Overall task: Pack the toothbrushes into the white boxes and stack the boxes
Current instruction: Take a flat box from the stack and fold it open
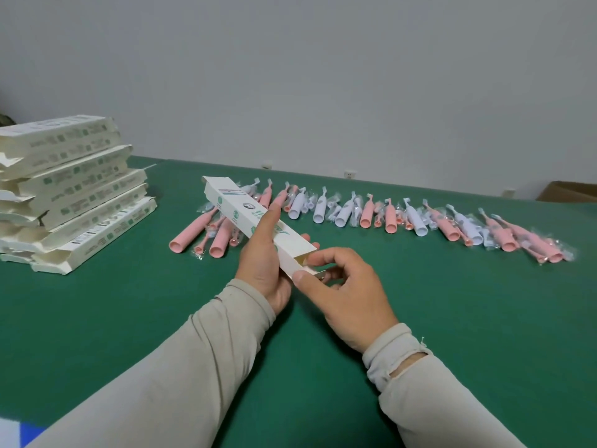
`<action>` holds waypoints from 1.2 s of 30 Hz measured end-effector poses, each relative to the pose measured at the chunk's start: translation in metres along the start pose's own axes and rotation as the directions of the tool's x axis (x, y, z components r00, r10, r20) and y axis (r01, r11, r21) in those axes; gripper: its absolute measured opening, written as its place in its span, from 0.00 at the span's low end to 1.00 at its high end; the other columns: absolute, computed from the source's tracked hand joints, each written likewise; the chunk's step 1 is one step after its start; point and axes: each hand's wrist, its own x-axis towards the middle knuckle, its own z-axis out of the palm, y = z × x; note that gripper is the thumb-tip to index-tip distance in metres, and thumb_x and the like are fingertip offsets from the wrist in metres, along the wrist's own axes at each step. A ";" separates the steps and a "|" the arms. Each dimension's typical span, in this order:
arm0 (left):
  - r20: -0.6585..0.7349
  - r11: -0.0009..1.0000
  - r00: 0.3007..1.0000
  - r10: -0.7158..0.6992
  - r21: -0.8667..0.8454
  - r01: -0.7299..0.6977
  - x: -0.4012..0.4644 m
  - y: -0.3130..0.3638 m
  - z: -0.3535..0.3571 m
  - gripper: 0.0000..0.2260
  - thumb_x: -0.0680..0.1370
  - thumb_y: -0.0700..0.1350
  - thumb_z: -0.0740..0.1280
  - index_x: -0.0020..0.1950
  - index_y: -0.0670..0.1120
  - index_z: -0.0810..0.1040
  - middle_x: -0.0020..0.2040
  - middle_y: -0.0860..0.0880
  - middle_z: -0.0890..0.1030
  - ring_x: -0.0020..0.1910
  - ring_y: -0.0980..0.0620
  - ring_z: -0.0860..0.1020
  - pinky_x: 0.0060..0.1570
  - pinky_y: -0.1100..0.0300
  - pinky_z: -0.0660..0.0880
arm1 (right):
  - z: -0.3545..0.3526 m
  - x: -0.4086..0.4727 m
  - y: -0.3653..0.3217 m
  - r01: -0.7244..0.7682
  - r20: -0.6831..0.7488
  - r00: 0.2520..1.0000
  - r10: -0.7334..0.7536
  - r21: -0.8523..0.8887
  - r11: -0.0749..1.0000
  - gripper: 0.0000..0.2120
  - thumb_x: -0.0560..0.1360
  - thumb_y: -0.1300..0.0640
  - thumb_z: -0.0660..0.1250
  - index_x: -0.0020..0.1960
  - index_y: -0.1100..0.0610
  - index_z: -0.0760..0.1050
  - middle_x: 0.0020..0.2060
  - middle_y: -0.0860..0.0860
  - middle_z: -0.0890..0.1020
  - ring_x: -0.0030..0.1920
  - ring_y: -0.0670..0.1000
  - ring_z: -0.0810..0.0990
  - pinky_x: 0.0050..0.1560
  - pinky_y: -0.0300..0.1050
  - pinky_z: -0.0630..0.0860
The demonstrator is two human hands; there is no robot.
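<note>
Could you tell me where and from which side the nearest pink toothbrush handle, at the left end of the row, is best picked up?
Pinch the pink toothbrush handle across its thick barrel, coming from above. It lies flat on the green table, open end toward the person, left side clear.

A small packing workroom or light assembly room is suggested, not a home. A large table [97, 318] covered in green cloth is seen, and many pink and white toothbrushes [371, 215] in clear wrappers are laid out in a long row across it. To the left of that row, identical white boxes [71, 189] are piled in a rough stack with their end flaps open. Behind the row, a bare grey wall [323, 76] is seen, with sockets [350, 173] set low in it. A brown cardboard carton [571, 192] is partly seen past the row's right end
</note>
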 end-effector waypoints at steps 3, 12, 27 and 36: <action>0.039 1.000 0.999 0.004 -0.020 -0.003 0.000 -0.003 0.001 0.20 0.72 0.60 0.72 0.63 0.59 0.77 0.67 0.41 0.73 0.50 0.40 0.79 0.58 0.36 0.77 | 0.001 0.001 0.000 -0.002 -0.035 0.999 0.001 -0.009 1.000 0.07 0.69 0.53 0.77 0.43 0.48 0.79 0.47 0.43 0.80 0.37 0.38 0.75 0.39 0.28 0.70; 0.133 0.984 0.979 0.155 0.070 -0.165 0.000 -0.013 0.005 0.19 0.78 0.53 0.69 0.69 0.61 0.75 0.60 0.63 0.80 0.38 0.51 0.83 0.41 0.57 0.80 | 0.004 0.001 0.000 -0.062 -0.140 0.989 0.055 -0.049 0.997 0.08 0.69 0.53 0.74 0.37 0.52 0.76 0.40 0.47 0.77 0.30 0.42 0.71 0.33 0.33 0.67; -0.050 0.990 0.994 -0.094 -0.112 0.087 0.009 0.005 -0.004 0.28 0.78 0.58 0.67 0.73 0.46 0.68 0.61 0.41 0.72 0.52 0.42 0.77 0.66 0.36 0.70 | -0.001 -0.002 -0.007 0.144 0.034 0.989 -0.144 0.001 0.990 0.12 0.74 0.66 0.70 0.52 0.52 0.79 0.49 0.48 0.80 0.42 0.40 0.79 0.42 0.29 0.73; -0.007 0.997 0.997 -0.072 -0.024 0.071 0.004 0.004 0.000 0.22 0.76 0.57 0.70 0.69 0.56 0.74 0.74 0.44 0.68 0.35 0.49 0.81 0.53 0.49 0.79 | -0.004 0.002 -0.005 0.227 -0.047 0.971 -0.233 -0.105 0.968 0.08 0.74 0.65 0.72 0.47 0.53 0.85 0.45 0.45 0.79 0.43 0.39 0.78 0.42 0.26 0.70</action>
